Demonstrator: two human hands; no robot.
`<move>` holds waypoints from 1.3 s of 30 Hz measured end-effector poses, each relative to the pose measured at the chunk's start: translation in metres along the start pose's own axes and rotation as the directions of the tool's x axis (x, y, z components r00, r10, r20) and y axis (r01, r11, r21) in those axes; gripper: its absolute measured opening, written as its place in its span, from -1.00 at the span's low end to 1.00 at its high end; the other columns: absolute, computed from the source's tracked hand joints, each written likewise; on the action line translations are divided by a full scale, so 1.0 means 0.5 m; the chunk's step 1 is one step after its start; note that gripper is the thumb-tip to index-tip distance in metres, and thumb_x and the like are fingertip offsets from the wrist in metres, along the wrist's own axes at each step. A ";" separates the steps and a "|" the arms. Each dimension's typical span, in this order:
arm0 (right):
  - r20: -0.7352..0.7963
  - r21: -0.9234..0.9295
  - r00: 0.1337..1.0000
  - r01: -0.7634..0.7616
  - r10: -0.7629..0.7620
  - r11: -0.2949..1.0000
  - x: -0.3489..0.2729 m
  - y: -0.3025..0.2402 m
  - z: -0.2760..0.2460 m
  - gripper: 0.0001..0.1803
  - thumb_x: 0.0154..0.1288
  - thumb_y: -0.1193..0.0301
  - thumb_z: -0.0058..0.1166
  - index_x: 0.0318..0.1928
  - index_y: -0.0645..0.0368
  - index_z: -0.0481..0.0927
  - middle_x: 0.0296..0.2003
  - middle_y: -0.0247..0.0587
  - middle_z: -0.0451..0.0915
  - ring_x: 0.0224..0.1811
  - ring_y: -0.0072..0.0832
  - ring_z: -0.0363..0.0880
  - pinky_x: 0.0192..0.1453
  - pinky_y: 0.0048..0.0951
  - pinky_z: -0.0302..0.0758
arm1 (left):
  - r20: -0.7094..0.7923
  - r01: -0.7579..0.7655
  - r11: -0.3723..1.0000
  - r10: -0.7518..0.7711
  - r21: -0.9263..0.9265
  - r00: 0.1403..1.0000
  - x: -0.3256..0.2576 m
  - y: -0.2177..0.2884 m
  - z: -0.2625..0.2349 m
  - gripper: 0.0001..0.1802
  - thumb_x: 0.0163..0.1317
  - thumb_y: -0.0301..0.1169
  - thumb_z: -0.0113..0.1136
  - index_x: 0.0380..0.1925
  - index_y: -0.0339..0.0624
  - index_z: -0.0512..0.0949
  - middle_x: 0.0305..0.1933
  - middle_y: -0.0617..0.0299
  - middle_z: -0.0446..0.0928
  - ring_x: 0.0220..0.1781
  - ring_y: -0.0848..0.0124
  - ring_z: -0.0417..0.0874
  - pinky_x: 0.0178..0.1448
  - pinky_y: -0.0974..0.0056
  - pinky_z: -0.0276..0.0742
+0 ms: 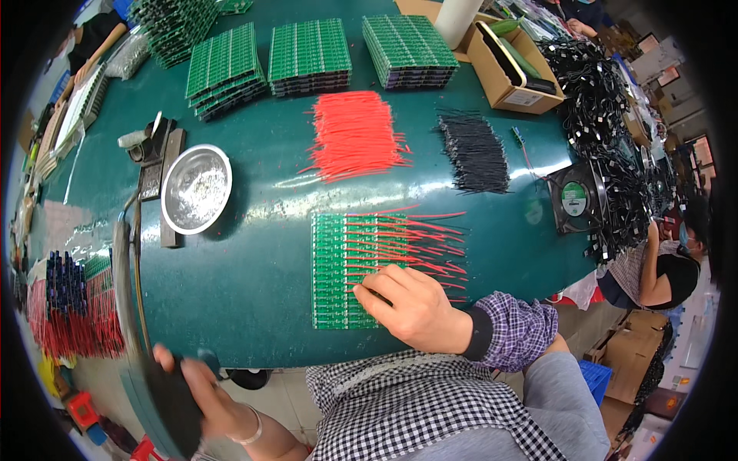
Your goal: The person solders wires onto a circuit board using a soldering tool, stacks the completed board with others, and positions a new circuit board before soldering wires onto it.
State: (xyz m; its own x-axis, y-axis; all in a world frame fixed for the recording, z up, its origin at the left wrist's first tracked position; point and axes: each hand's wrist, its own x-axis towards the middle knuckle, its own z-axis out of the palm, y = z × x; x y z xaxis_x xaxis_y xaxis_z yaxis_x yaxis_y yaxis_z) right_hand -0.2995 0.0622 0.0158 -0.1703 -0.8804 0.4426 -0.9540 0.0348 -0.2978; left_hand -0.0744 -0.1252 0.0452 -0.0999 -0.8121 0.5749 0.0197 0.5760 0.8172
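Observation:
A green circuit board panel [338, 265] lies flat at the near edge of the dark green table [254, 269]. Rows of red wires [430, 242] run off its right side. My right hand [411, 303] rests on the lower right part of the panel, its curled fingertips pinched on a red wire there. My left hand [201, 396] is below the table edge at the lower left. It is closed around a dark, blurred tool handle [171, 403], from which a grey cable [127, 269] curves up along the table's left side.
A round metal bowl [197, 188] and a tool stand [154, 146] sit at the left. Loose red wires [355, 134] and black wires [475, 152] lie mid-table, with stacks of green boards [309, 54] behind. At the right are a cardboard box [511, 73], a small fan [575, 198] and a seated co-worker [661, 269].

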 end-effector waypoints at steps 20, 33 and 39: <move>-0.078 -0.013 0.992 -0.101 0.100 0.995 0.225 0.283 0.066 -0.87 0.22 0.50 0.30 -0.31 0.20 0.57 -0.27 -0.18 0.52 -0.12 -0.18 0.55 -0.06 -0.13 0.57 | 0.013 0.411 0.911 -0.412 0.020 0.911 -0.058 -0.011 0.020 -0.63 0.23 -0.72 0.28 0.06 -0.49 0.57 0.02 -0.08 0.69 -0.56 0.57 0.43 -0.57 0.48 0.27; -0.087 -0.229 0.994 0.042 -0.063 0.973 0.227 0.262 0.039 -0.83 0.12 0.53 0.16 -0.25 0.16 0.52 -0.30 -0.20 0.49 -0.17 -0.23 0.54 -0.12 -0.21 0.54 | 0.028 0.413 0.911 -0.413 0.014 0.910 -0.077 -0.012 0.008 -0.62 0.24 -0.75 0.25 0.08 -0.47 0.57 0.04 -0.09 0.68 -0.56 0.57 0.41 -0.55 0.48 0.27; 0.217 -0.551 0.960 0.271 -0.178 0.789 0.222 0.169 -0.016 -0.89 0.06 0.35 0.22 -0.44 0.10 0.62 -0.41 -0.33 0.50 -0.23 -0.41 0.49 -0.24 -0.39 0.35 | -0.015 0.433 0.901 -0.433 0.034 0.901 -0.084 0.013 0.001 -0.61 0.17 -0.72 0.26 0.05 -0.53 0.59 -0.05 -0.04 0.66 -0.54 0.52 0.47 -0.53 0.45 0.28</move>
State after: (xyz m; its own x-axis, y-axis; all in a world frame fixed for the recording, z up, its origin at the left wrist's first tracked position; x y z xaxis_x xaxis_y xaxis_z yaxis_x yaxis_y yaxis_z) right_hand -0.4012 -0.0288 0.0468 0.0602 -0.9537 0.2945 -0.9351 0.0493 0.3508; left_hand -0.0705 -0.0872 0.0261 -0.0832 -0.9828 0.1648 -0.0596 0.1700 0.9836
